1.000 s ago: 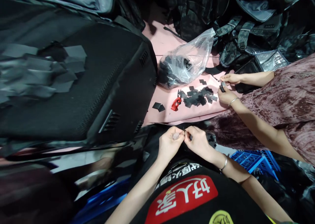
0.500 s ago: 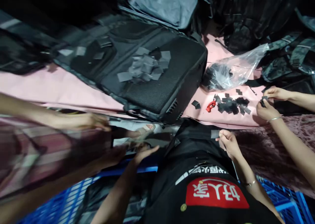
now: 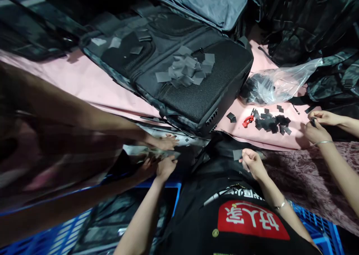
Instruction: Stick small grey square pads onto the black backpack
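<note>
My right hand (image 3: 254, 164), in front of the black apron, pinches a small grey fabric square (image 3: 237, 155) between thumb and fingers. Farther left, my left hand (image 3: 166, 167) is closed beside a co-worker's two hands, over a whitish, blurred item (image 3: 137, 149). What its fingers hold is hidden. Beyond my hands a black backpack (image 3: 193, 101) lies flat on the pink table cover, with a pile of grey fabric squares (image 3: 185, 67) on its mesh panel.
On the pink cover (image 3: 126, 92) are black squares (image 3: 270, 122), red-handled snips (image 3: 248, 119) and a clear plastic bag (image 3: 276, 88). At the right, another person's hands (image 3: 319, 126) hold a small dark piece. Blue crates (image 3: 70, 229) stand below, at both sides.
My left hand has closed and shifted slightly right and up. The left co-worker's arm has reached farther right, beside it. My right hand keeps its grey square. The view has turned left.
</note>
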`<move>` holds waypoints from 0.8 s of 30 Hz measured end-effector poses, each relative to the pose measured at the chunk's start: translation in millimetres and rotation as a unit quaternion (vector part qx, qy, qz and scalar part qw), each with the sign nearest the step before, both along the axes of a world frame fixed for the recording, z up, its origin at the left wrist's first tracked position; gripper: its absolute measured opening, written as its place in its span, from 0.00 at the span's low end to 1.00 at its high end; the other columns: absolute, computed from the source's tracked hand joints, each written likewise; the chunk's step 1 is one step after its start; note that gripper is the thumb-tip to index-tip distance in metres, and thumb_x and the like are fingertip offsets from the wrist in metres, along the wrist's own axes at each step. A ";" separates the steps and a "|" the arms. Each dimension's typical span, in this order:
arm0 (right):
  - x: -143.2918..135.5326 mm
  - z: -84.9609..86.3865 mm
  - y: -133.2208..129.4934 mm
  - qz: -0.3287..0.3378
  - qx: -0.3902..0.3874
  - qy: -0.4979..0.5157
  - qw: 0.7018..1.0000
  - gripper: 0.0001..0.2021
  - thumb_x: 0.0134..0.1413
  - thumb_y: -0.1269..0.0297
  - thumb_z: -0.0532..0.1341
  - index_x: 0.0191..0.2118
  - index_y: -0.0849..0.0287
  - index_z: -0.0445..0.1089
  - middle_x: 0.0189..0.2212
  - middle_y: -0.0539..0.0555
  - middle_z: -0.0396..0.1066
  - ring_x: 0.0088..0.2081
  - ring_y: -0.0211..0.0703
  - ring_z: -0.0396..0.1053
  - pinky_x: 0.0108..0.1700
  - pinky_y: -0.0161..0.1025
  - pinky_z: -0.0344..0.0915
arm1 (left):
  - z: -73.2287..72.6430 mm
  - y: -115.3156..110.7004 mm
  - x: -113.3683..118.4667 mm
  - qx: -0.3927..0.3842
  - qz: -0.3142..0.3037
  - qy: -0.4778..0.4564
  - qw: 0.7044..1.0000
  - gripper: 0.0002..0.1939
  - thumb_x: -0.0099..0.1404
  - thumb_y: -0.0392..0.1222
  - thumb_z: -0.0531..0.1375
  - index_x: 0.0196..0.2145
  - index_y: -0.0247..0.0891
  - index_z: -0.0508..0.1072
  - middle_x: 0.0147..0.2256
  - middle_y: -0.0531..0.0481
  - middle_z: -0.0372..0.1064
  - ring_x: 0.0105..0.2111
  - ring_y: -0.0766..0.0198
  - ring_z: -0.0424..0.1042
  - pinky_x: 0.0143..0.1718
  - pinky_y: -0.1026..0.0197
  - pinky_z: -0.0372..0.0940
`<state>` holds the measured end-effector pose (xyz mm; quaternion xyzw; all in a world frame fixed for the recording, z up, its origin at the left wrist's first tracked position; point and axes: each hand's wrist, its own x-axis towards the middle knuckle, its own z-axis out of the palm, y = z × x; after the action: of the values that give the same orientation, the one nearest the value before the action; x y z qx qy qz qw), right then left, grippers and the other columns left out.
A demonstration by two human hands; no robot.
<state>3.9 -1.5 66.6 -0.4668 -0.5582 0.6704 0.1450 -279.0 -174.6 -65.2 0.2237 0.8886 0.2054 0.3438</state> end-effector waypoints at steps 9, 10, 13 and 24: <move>-18.9 -5.4 -16.8 0.091 0.053 -0.088 0.991 0.07 0.47 0.64 0.51 0.22 0.57 0.53 0.16 0.42 0.53 0.13 0.28 0.50 0.14 0.26 0.46 | 64.2 46.0 71.5 0.156 -0.050 -0.095 0.982 0.20 0.59 0.55 0.53 0.31 0.37 0.77 0.30 0.49 0.75 0.33 0.58 0.72 0.35 0.63 0.62; -19.9 -4.9 -17.3 0.103 0.067 -0.087 0.989 0.07 0.47 0.64 0.51 0.23 0.57 0.53 0.16 0.43 0.53 0.14 0.28 0.50 0.15 0.26 0.47 | 76.9 52.3 78.3 0.197 -0.059 -0.136 0.969 0.21 0.58 0.56 0.54 0.32 0.36 0.78 0.31 0.49 0.75 0.34 0.58 0.72 0.36 0.63 0.62; -20.7 -1.7 -16.3 0.126 0.142 -0.076 0.979 0.07 0.48 0.65 0.50 0.23 0.58 0.55 0.17 0.43 0.52 0.17 0.29 0.50 0.19 0.28 0.49 | 108.9 67.3 95.3 0.249 -0.078 -0.248 0.933 0.20 0.56 0.54 0.57 0.33 0.35 0.79 0.30 0.47 0.76 0.32 0.59 0.71 0.34 0.62 0.63; -8.7 14.3 -17.8 0.105 0.188 -0.030 0.976 0.10 0.57 0.63 0.51 0.29 0.60 0.65 0.21 0.47 0.61 0.22 0.32 0.59 0.27 0.30 0.58 | 132.4 70.1 124.3 0.331 -0.099 -0.173 0.922 0.09 0.53 0.45 0.62 0.25 0.35 0.75 0.25 0.49 0.70 0.25 0.65 0.67 0.27 0.65 0.61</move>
<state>-4.8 -19.4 80.9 -0.3902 -0.7245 0.5501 0.1424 -154.6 -104.5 67.2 0.3721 0.6701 0.4882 0.4172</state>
